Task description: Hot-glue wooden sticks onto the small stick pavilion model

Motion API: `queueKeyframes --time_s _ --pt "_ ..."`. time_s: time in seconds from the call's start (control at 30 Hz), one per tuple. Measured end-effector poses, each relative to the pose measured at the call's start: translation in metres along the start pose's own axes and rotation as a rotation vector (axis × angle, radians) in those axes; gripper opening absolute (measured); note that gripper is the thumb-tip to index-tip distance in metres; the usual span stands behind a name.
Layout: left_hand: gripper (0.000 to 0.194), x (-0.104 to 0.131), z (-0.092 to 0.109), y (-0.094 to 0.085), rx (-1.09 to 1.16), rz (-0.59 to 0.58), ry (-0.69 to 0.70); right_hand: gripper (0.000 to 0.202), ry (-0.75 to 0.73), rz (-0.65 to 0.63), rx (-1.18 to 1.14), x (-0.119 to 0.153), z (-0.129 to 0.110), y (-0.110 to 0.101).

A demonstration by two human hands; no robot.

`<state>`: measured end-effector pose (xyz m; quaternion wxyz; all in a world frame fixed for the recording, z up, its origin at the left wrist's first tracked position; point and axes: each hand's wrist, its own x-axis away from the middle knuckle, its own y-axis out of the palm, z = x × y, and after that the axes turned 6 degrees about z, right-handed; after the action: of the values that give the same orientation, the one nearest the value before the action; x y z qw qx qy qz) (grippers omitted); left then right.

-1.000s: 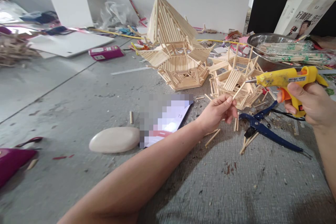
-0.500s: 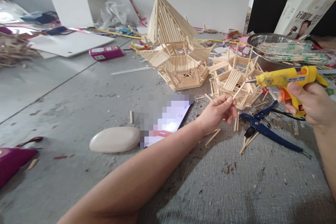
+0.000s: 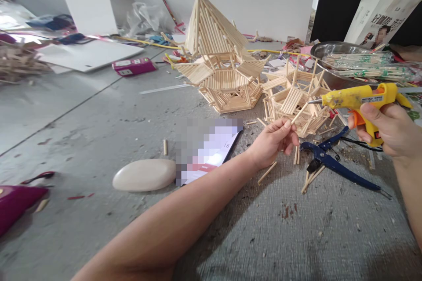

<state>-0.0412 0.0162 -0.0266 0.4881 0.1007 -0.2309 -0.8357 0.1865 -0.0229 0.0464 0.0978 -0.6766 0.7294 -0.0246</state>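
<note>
A short wooden stick point(image 3: 300, 113) is pinched between the thumb and fingers of my left hand point(image 3: 278, 138), its upper end slanting to the right. My right hand point(image 3: 394, 129) grips a yellow glue gun point(image 3: 361, 96) by its handle, under the orange trigger. The gun's metal nozzle is at the stick's upper end; whether they touch I cannot tell. Behind the stick stands a partly built stick structure point(image 3: 292, 96) with open upright posts. To its left is a taller stick pavilion point(image 3: 227, 70) with a pointed roof. Blue cutting pliers point(image 3: 339, 167) lie below the gun.
Loose sticks point(image 3: 267, 173) lie around the pliers on the grey floor. A phone point(image 3: 219, 149) rests beside a pale oval object point(image 3: 144, 175). A metal bowl point(image 3: 319, 79) holds bagged sticks at the back right, near a white bag point(image 3: 379, 13). A purple box point(image 3: 133, 66) lies farther back.
Both hands, the stick and the glue gun stay almost exactly where they were. The number on the phone screen has gone from 15 to 16.
</note>
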Motion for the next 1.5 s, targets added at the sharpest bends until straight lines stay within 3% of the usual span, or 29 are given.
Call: queueKeyframes --time_s 0.3,0.47,0.7,1.17,1.5 --pt "0.018 0.000 0.001 0.004 0.029 0.105 0.007 0.031 -0.015 0.066 0.102 -0.001 0.001 0.004" --pt "0.019 0.002 0.001 0.006 0.024 0.186 0.070 0.037 -0.017 0.098 0.384 0.001 0.009 0.006" --pt "0.019 0.003 0.002 0.007 0.013 0.197 0.067 0.042 -0.162 0.130 0.717 0.004 0.004 0.019" --pt "0.018 0.003 0.002 0.006 0.010 0.204 0.082 0.046 -0.348 0.168 0.951 0.004 -0.001 0.027" --pt "0.019 0.002 0.002 0.007 0.005 0.210 0.077 0.036 -0.395 0.182 0.940 0.001 -0.004 0.027"
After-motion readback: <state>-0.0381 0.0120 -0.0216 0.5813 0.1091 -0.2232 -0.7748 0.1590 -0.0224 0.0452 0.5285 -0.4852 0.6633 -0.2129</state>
